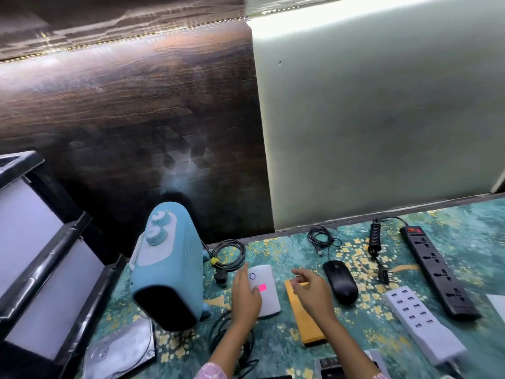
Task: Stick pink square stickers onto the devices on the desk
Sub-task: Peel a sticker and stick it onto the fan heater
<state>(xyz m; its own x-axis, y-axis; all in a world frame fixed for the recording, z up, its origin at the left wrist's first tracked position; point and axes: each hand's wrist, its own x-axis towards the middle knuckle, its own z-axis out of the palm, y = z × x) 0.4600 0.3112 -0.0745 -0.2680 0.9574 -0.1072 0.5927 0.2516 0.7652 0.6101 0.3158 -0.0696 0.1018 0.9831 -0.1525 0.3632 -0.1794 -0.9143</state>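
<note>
pink square sticker (263,287) sits on the white device (266,289) lying flat on the patterned desk (464,242), with the left hand's (245,294) thumb just beside it and its fingers resting along the device's left edge. right hand (310,291) hovers over a yellow cloth (306,318), fingers loosely curled, gripping nothing visible. farther back: a black mouse (340,281), blue heater (166,265), black power strip (437,266).

dim desk, glare above

light enters from the top, glaring off the pale wall panel (382,105) and streaking the dark wood panel (123,105). the desk (464,242) lies dim, edges bend, detail is soft and blocky.
</note>
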